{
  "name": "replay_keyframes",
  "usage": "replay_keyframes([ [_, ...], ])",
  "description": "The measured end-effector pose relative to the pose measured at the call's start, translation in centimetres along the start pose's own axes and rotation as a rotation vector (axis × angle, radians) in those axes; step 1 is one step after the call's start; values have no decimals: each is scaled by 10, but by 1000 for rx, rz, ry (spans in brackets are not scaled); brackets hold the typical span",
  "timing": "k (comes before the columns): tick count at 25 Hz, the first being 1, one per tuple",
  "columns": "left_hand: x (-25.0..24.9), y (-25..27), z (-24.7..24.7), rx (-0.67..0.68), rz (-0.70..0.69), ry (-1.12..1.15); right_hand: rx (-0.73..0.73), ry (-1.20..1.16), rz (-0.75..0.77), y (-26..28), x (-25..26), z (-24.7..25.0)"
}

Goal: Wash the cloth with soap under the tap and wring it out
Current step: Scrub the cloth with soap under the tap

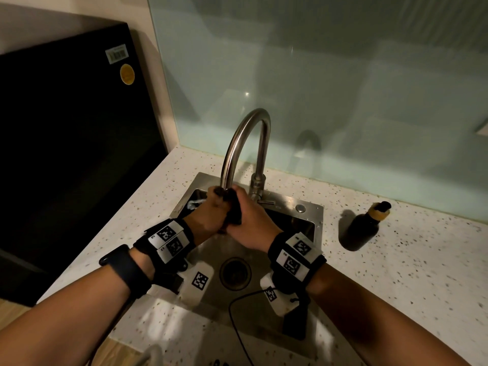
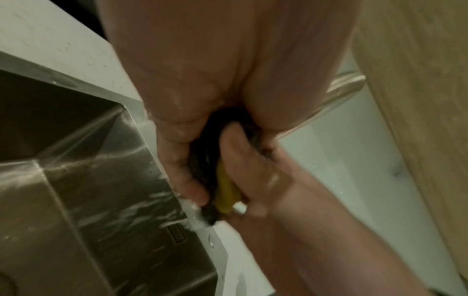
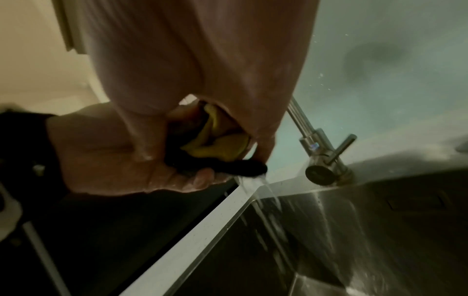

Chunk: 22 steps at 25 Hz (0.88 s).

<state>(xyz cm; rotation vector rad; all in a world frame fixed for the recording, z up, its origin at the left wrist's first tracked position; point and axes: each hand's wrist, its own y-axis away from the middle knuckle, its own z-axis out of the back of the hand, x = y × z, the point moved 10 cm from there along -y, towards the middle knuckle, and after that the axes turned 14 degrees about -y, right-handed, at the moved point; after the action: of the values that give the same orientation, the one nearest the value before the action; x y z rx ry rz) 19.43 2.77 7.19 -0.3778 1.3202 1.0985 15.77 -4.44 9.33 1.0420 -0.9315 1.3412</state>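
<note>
Gripping the cloth [image 1: 233,211] between them, the left hand [image 1: 212,212] and right hand [image 1: 250,220] met directly under the tap [image 1: 244,143] spout, above the sink [image 1: 311,207]. Both had fingers curled tight around the dark, yellow-lined bundle. Its long axis seemed to run from spout toward the wrists, so wringing looked like counter-twisting along that line, neither hand nearer.

Bottle [image 1: 362,226] right of sink [image 1: 311,210], seemingly behind it.

You face a pale green glass splashback [image 1: 343,83] above a speckled white countertop [image 1: 396,260]. A black appliance [image 1: 66,141] stands at your left in dim, warm light.
</note>
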Motion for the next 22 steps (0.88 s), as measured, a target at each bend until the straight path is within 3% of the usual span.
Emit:
replay_keyframes([
  [4,-5,1,3,10,-32,-77,-45,7,63,-1,5,5],
  [9,-2,14,-1,192,61,-172,-203,-15,56,3,-8,34],
  [11,-7,11,6,166,9,-334,-239,0,64,6,-8,41],
  [14,-13,5,17,56,-58,-462,-95,-49,42,2,-10,26],
  [16,-15,4,23,-27,-71,-411,-19,-88,-4,0,-16,18],
  [19,-12,4,29,-115,-76,-282,-18,2,-33,1,-22,18],
  [22,-10,6,22,-67,-50,-132,-86,132,11,6,-16,17],
])
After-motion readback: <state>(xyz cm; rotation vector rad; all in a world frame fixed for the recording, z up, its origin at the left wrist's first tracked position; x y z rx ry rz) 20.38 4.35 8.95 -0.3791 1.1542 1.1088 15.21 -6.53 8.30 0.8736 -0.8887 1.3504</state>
